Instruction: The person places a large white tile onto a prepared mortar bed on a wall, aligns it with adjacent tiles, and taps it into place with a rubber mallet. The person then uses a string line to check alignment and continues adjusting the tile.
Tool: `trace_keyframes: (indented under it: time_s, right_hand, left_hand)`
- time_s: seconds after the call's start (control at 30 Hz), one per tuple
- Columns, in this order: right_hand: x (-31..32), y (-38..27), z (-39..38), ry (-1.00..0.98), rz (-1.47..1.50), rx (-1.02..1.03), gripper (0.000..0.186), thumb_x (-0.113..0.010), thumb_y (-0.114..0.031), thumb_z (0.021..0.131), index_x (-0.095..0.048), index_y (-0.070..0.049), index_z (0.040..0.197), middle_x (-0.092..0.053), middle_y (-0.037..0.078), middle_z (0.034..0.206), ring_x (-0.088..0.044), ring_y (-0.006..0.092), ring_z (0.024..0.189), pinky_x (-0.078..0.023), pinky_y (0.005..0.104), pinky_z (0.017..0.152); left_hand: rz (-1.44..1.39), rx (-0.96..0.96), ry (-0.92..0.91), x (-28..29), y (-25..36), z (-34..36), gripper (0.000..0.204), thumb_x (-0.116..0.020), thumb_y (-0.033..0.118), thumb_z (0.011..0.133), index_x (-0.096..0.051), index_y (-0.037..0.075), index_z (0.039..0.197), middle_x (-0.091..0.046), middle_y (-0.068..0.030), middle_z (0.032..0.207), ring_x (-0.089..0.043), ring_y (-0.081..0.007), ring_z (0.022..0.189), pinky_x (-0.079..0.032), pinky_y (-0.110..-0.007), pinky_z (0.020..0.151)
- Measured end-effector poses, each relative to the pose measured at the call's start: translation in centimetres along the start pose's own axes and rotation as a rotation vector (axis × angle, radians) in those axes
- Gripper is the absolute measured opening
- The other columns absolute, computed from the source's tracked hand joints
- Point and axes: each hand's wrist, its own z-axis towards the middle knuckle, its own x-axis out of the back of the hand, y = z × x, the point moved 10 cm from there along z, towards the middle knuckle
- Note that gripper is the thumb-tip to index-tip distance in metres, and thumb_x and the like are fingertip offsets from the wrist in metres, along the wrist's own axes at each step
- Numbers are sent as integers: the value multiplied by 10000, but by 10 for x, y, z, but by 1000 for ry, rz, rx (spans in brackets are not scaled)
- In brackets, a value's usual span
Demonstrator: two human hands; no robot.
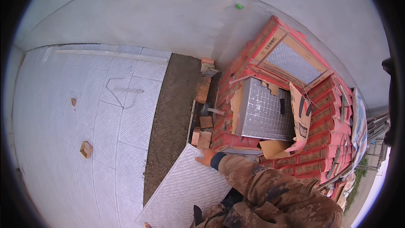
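Note:
A large light-grey floor tile (185, 185) with a ribbed surface is tilted in front of me at the lower middle. My right hand (206, 157), in a camouflage sleeve, is closed over the tile's upper corner. At the bottom rim of the view, only a fingertip of my left hand (146, 225) shows, against the tile's lower corner; the rest of that hand is cut off. Beside the tile runs a strip of grey-brown mortar (171, 114). On its left lie the laid tiles (105, 135) of the floor.
Stacked red tile cartons (312, 160) stand at the right, one torn open around tiles (268, 109). A hammer (213, 110) and bricks (203, 89) line the mortar's right side. A thin bent rod (110, 88) and a small wooden block (86, 149) lie on the laid floor.

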Motion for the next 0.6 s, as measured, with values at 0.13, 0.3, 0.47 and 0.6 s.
trace_keyframes:
  time_s: [0.13,0.3,0.47,0.6]
  right_hand:
    - [14,21,-14,94,68,-36,742,-648,-526,857,-547,52,1311,-628,301,1211,-618,410,1125,-475,437,995]
    - [37,52,-25,170,5,-81,694,-651,-514,854,-582,40,1266,-640,295,1192,-625,404,1117,-480,433,982]
    - [41,71,-32,141,197,39,694,-664,-490,856,-560,3,1333,-649,269,1203,-632,384,1113,-487,415,973]
    - [43,87,-49,181,253,15,650,-689,-442,852,-573,-12,1325,-659,256,1186,-636,378,1104,-497,408,957]
  left_hand:
    - [-23,-11,5,8,1,7,997,-502,758,856,-522,-131,1306,-617,-244,1259,-583,-386,1151,-446,-439,1012]
    - [-53,-24,-4,6,14,11,985,-493,754,864,-518,-120,1316,-611,-240,1272,-576,-389,1160,-441,-445,1018]
    - [-72,-70,0,-1,40,4,973,-484,750,871,-515,-109,1327,-604,-235,1284,-568,-392,1170,-437,-451,1024]
    - [-77,-121,0,-7,57,-12,964,-476,747,878,-513,-101,1335,-599,-232,1294,-562,-394,1177,-433,-456,1029]
